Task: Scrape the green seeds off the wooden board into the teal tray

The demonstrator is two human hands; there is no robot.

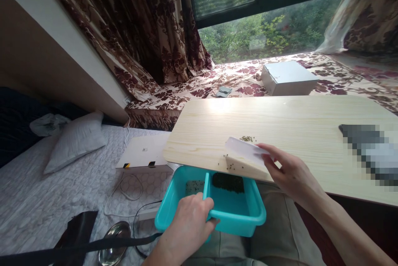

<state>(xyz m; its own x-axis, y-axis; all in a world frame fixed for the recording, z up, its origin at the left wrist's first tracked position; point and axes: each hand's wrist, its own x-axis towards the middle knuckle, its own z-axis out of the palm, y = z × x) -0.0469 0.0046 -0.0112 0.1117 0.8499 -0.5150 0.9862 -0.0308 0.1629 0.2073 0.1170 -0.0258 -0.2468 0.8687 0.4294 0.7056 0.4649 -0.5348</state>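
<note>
My left hand point(189, 224) grips the near rim of a turquoise plastic bin point(258, 210) at its divider, fingers wrapped over the edge. The bin sits below the near edge of the wooden table point(298, 121). Its right compartment holds a heap of dark green bits point(228, 182); in the left one lies a pale patch with dark specks point(195, 186). My right hand point(287, 170) pinches a white flat scraper-like piece point(245, 150), tilted on the tabletop. Small greenish grains point(248, 138) lie just beyond it, with a few scattered nearer the table edge.
A dark, pixel-blurred object point(373, 150) lies at the table's right. A pale box point(289, 77) and a folded cloth point(224, 91) rest on the window ledge. On the bed are a white box point(143, 150), cables, a pillow point(76, 141) and a metal bowl point(115, 241).
</note>
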